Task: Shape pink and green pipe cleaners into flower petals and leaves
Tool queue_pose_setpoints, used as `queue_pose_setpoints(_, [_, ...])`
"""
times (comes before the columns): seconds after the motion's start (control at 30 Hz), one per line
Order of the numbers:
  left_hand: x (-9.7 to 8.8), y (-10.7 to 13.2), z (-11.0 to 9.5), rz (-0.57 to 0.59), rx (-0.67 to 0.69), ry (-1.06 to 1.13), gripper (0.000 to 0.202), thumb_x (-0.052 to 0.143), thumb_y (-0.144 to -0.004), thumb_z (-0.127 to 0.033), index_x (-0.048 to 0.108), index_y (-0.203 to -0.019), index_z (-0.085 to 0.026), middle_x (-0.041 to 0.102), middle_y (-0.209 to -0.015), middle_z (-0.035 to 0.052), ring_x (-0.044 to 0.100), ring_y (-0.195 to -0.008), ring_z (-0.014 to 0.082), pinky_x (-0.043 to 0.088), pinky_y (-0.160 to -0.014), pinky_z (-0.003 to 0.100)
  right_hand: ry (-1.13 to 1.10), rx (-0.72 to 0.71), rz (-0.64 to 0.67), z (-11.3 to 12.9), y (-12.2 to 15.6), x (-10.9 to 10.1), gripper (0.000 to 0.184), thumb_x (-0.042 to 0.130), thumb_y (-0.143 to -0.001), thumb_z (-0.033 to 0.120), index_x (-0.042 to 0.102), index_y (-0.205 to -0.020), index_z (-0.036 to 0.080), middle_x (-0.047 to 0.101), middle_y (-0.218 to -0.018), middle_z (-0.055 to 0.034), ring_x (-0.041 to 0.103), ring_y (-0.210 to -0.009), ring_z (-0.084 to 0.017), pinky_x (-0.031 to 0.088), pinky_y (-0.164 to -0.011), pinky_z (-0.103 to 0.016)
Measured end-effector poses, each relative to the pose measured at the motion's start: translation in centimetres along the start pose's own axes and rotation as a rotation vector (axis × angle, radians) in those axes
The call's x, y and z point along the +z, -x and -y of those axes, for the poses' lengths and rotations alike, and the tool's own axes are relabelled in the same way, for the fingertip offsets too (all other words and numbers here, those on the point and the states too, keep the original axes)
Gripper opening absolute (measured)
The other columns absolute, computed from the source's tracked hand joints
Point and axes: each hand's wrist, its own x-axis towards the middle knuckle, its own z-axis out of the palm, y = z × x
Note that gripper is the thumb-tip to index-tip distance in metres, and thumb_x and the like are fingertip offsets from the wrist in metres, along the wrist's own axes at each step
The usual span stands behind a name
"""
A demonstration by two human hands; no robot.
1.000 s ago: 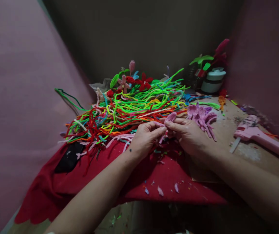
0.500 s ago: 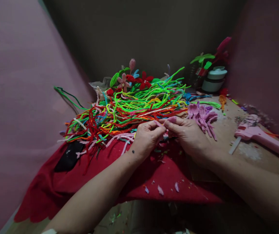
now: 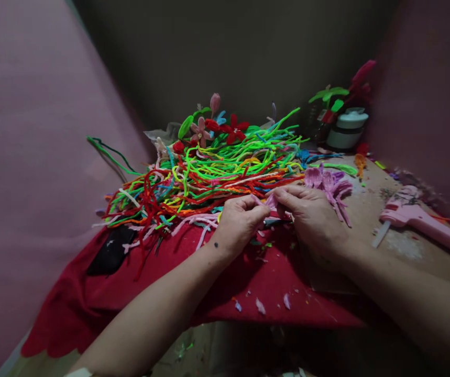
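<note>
Between my fingertips is a small pink pipe-cleaner piece [image 3: 271,203], partly hidden by the fingers. My left hand [image 3: 241,222] is closed in a pinch on its left side. From the right, my right hand [image 3: 307,209] pinches the same piece with thumb and forefinger. Just beyond both hands lies a big heap of pipe cleaners [image 3: 228,167] in green, red, orange, white and other colours. Several pink-purple pipe-cleaner petals [image 3: 329,186] with twisted stems rest right behind my right hand.
A pink glue gun [image 3: 417,214] lies at the right on the brown board [image 3: 370,199]. A lidded jar [image 3: 346,128] stands at the back right. Finished fuzzy flowers [image 3: 234,129] sit behind the heap. A black flat object [image 3: 110,251] lies on the red cloth [image 3: 150,293], which has scattered scraps.
My right hand's fingers have shifted their grip, and more of the pink piece shows between the two hands. My left hand has barely moved.
</note>
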Motion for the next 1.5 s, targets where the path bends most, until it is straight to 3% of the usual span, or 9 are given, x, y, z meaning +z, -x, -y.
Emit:
queue_pose_setpoints(0.17, [0.0, 0.0, 0.1, -0.002, 0.013, 0.005, 0.017, 0.055, -0.067, -0.024, 0.049, -0.054, -0.015, 0.041, -0.041, -0.0069, 0.032, -0.038, 0.0039, 0.026, -0.042, 0.019, 0.108, -0.062, -0.042, 0.8, 0.1, 0.0, 0.026, 0.059, -0.074, 0.036, 0.059, -0.056, 0.017, 0.053, -0.057, 0.0008, 0.045, -0.054, -0.011, 0.035, -0.051, -0.023])
queue_pose_setpoints(0.33, [-0.2, -0.1, -0.3, -0.042, 0.002, 0.056, 0.015, 0.056, -0.066, -0.023, 0.05, -0.055, -0.015, 0.04, -0.04, -0.0071, 0.031, -0.037, 0.0039, 0.024, -0.041, 0.019, -0.147, 0.047, 0.08, 0.6, -0.1, 0.1, 0.034, 0.054, -0.077, 0.049, 0.064, -0.067, 0.018, 0.056, -0.058, -0.0001, 0.048, -0.052, -0.011, 0.04, -0.054, -0.025])
queue_pose_setpoints(0.5, [-0.1, 0.0, -0.3, 0.005, 0.0, 0.048, 0.015, 0.055, -0.066, -0.022, 0.049, -0.054, -0.015, 0.041, -0.04, -0.0069, 0.032, -0.037, 0.0041, 0.025, -0.041, 0.019, -0.183, 0.144, 0.124, -0.1, 0.2, 0.3, 0.019, 0.067, -0.068, 0.035, 0.066, -0.074, 0.017, 0.059, -0.064, 0.0008, 0.052, -0.055, -0.011, 0.042, -0.053, -0.025])
queue_pose_setpoints(0.77, [0.2, 0.0, -0.2, 0.011, -0.048, 0.055, 0.02, 0.057, -0.067, -0.024, 0.047, -0.052, -0.015, 0.04, -0.039, -0.007, 0.031, -0.037, 0.0034, 0.023, -0.041, 0.019, -0.004, 0.082, 0.047, 0.0, 0.4, 0.3, 0.024, 0.06, -0.074, 0.033, 0.061, -0.061, 0.013, 0.051, -0.053, 0.0016, 0.042, -0.048, -0.008, 0.03, -0.044, -0.022])
queue_pose_setpoints(0.93, [0.2, 0.0, -0.2, 0.021, -0.053, 0.152, 0.018, 0.06, -0.065, -0.023, 0.05, -0.054, -0.014, 0.039, -0.039, -0.0074, 0.029, -0.035, 0.0028, 0.02, -0.04, 0.019, -0.009, 0.009, 0.033, 0.3, 0.3, 0.2, 0.033, 0.051, -0.081, 0.039, 0.055, -0.058, 0.015, 0.05, -0.051, 0.0029, 0.042, -0.045, -0.007, 0.033, -0.044, -0.021])
queue_pose_setpoints(1.03, [0.0, -0.1, -0.2, 0.013, -0.04, 0.155, 0.016, 0.06, -0.066, -0.023, 0.052, -0.056, -0.013, 0.04, -0.04, -0.0071, 0.03, -0.036, 0.0029, 0.021, -0.04, 0.019, -0.034, 0.022, 0.091, 0.3, 0.1, 0.1, 0.039, 0.047, -0.083, 0.042, 0.055, -0.056, 0.015, 0.051, -0.05, 0.0014, 0.044, -0.044, -0.008, 0.035, -0.046, -0.022])
queue_pose_setpoints(1.2, [-0.2, 0.0, -0.2, 0.008, -0.007, 0.127, 0.018, 0.059, -0.068, -0.025, 0.051, -0.056, -0.014, 0.04, -0.04, -0.0071, 0.03, -0.036, 0.0031, 0.022, -0.04, 0.019, -0.194, 0.079, 0.137, 0.0, -0.2, 0.0, 0.015, 0.064, -0.071, 0.031, 0.06, -0.069, 0.016, 0.052, -0.058, 0.0041, 0.044, -0.05, -0.007, 0.035, -0.048, -0.02])
queue_pose_setpoints(1.37, [-0.2, 0.0, -0.1, 0.041, 0.009, 0.077, 0.023, 0.058, -0.071, -0.029, 0.05, -0.055, -0.014, 0.041, -0.041, -0.0067, 0.031, -0.037, 0.0031, 0.022, -0.04, 0.019, -0.112, 0.051, 0.087, -0.4, -0.3, -0.1, 0.016, 0.065, -0.07, 0.03, 0.062, -0.065, 0.015, 0.054, -0.058, 0.0028, 0.045, -0.051, -0.007, 0.035, -0.049, -0.02])
queue_pose_setpoints(1.5, [-0.3, -0.2, 0.0, 0.046, 0.01, 0.096, 0.022, 0.059, -0.071, -0.03, 0.052, -0.058, -0.014, 0.042, -0.043, -0.0066, 0.032, -0.037, 0.0034, 0.023, -0.039, 0.019, -0.205, 0.132, 0.129, -0.8, -0.4, -0.1, 0.016, 0.065, -0.07, 0.032, 0.064, -0.071, 0.016, 0.056, -0.06, 0.0026, 0.047, -0.05, -0.008, 0.037, -0.049, -0.021])
